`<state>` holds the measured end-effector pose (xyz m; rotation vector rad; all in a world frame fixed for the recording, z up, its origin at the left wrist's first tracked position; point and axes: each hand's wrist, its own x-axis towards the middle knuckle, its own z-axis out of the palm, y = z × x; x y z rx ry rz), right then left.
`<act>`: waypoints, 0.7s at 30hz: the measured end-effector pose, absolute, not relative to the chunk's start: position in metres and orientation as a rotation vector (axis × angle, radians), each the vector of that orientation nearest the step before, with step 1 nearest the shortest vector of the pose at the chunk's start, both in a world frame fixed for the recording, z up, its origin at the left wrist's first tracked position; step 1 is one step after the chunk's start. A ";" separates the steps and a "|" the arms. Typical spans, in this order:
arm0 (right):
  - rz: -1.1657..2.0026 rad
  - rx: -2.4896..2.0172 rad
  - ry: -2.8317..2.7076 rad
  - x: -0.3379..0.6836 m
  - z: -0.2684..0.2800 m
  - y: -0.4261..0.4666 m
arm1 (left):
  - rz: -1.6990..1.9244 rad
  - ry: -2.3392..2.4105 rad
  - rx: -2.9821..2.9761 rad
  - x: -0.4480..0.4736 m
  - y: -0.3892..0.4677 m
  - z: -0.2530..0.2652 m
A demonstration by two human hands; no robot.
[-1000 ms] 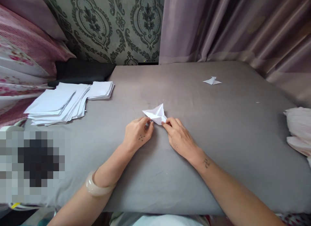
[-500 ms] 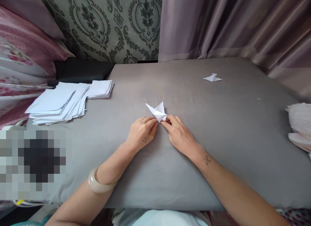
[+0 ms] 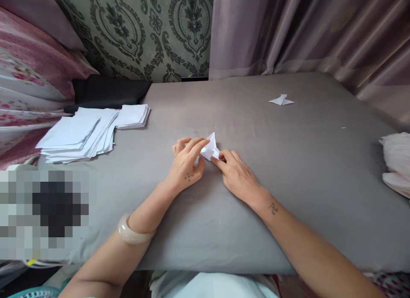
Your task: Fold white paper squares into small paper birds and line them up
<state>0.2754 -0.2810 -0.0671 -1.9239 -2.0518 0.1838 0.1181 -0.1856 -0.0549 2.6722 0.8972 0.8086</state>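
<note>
One folded shape (image 3: 282,100) looks finished, or close to it, and sits by itself toward the far right of the desk (image 3: 288,169). The paper (image 3: 210,151) in hand seems well along: several creases are in and it has a raised point, though its folds do not yet look settled. It is at the middle of the desk, between the two hands. At the far left, the big stack (image 3: 68,133) and the small stack (image 3: 132,115) are flat, unfolded sheets (too many to count from here).

The right hand (image 3: 237,175) has its grip closed, thumb and fingers pinching the near right corner of the paper. The left hand (image 3: 186,164) has a loose grip, thumb parted from the spread fingers; its forefinger reaches over the paper's left side, and whether it touches I cannot tell.

The paper is white, thin and crisp, all sharp angles and small flat facets. The folded shape has two pointed wings and a short upright tab. The stacks have uneven, slightly fanned edges. The desk's cover is smooth, matte grey cloth, faintly wrinkled toward the near edge.
</note>
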 end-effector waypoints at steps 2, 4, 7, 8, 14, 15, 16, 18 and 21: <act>0.173 -1.924 -2.051 0.275 -0.067 -0.281 | 0.724 0.899 2.674 0.120 -0.183 -0.052; 0.166 -1.927 -2.053 0.275 -0.067 -0.281 | 0.702 0.901 2.665 0.122 -0.182 -0.051; 0.166 -1.932 -2.056 0.274 -0.066 -0.280 | 0.714 0.906 2.646 0.125 -0.180 -0.051; 0.167 -1.933 -2.055 0.274 -0.066 -0.280 | 0.714 0.910 2.635 0.126 -0.179 -0.051; 0.167 -1.937 -2.053 0.273 -0.065 -0.280 | 0.710 0.999 2.473 0.126 -0.172 -0.052; 0.166 -1.940 -2.053 0.273 -0.065 -0.280 | 0.706 1.008 2.438 0.126 -0.170 -0.052; 0.162 -1.941 -2.053 0.273 -0.065 -0.280 | 0.696 1.007 2.404 0.126 -0.169 -0.052; 0.151 -1.939 -2.052 0.273 -0.065 -0.280 | 0.669 0.970 2.354 0.125 -0.168 -0.053; 0.133 -1.934 -2.049 0.273 -0.065 -0.280 | 0.677 0.868 2.382 0.124 -0.169 -0.054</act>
